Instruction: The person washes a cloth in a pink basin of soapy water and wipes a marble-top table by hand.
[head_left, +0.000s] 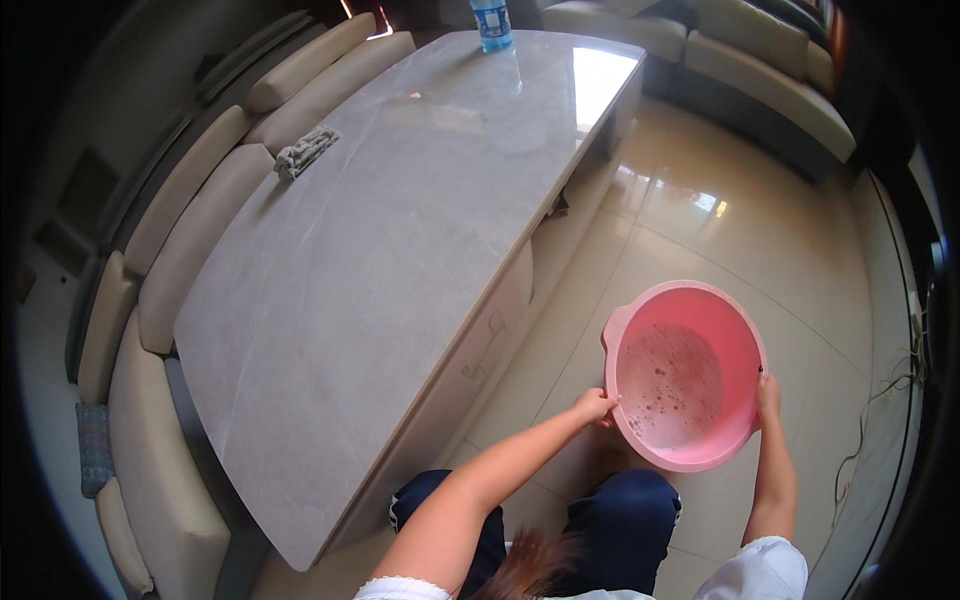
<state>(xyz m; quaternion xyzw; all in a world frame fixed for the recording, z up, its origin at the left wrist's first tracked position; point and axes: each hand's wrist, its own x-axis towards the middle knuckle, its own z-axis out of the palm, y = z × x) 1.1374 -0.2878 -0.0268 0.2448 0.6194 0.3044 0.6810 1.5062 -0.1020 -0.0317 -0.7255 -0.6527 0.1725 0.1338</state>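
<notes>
Both of my hands hold a pink plastic basin (739, 330) over the tiled floor, to the right of a grey marble-look table (360, 277). My left hand (598, 407) grips the basin's left rim, its thumb over the edge. On the opposite rim is my right hand (766, 397), its fingers partly hidden by the wall. Soapy water with bubbles (671, 386) covers the bottom of the basin. A folded grey cloth (306, 152) lies at the table's far left edge. A bottle of blue liquid (493, 26) stands at the table's far end.
Beige sofas line the left side (206, 240) and the far right (765, 86). Drawers and an open shelf sit under the table's right edge. Loose cables (862, 427) hang and trail along the wall at the right. Glossy tiles (720, 240) cover the floor, and my knees are just below the basin.
</notes>
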